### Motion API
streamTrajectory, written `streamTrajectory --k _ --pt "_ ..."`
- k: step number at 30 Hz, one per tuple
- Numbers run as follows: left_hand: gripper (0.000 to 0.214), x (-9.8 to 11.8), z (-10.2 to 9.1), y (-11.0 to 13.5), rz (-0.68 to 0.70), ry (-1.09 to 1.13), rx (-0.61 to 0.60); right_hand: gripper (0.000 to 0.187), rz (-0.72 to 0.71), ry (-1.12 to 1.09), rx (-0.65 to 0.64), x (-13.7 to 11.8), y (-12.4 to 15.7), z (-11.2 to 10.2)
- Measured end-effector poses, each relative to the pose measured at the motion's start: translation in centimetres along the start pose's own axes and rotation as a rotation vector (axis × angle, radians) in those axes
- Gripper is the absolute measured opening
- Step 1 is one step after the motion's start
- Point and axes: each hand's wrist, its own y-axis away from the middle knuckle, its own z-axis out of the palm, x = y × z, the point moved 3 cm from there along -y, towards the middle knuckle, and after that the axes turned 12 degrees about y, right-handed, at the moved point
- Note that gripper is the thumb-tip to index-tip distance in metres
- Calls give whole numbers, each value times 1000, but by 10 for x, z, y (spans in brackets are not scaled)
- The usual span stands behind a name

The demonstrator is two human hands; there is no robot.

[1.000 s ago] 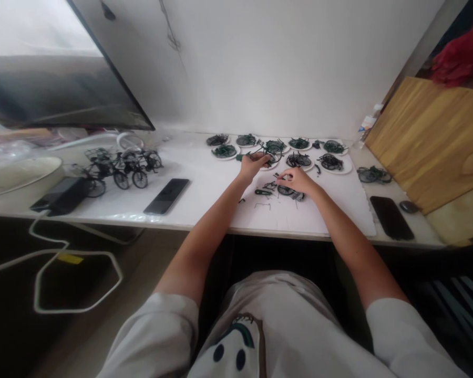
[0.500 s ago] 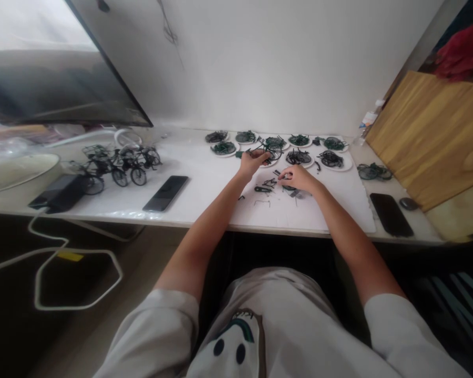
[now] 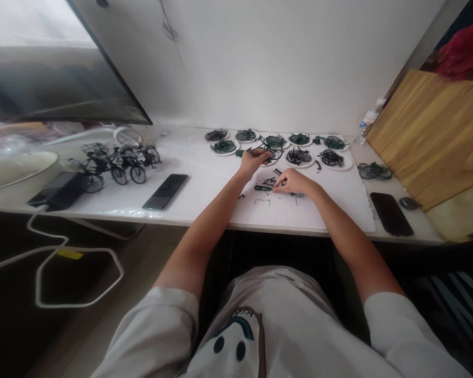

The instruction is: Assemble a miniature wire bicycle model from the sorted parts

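Right hand (image 3: 294, 182), grip unclear, has moved beside a dark part (image 3: 263, 188), now reachable; left hand (image 3: 255, 160) clamps a model bicycle (image 3: 275, 150).

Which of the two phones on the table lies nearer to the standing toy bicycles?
The left phone, just right of the toy bicycles; the right phone lies over by the wooden board.

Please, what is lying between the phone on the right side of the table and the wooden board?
In the head view, a small dark rounded object lies between that phone and the wooden board.
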Motion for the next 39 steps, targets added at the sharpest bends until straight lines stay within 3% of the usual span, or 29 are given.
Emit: streamTrajectory --k 10,17,27,39 --pt "37 -6 -4 -3 7 -46 -12 21 62 -103 4 8 -1 1" --pt "36 -7 -4 -4 7 -35 -32 38 54 -248 67 5 0 -3" --pt "34 3 3 2 -40 -6 19 42 24 -291 138 2 -3 -7" --pt "34 -1 0 -1 -30 -19 -1 25 113 -83 84 21 2 -8"
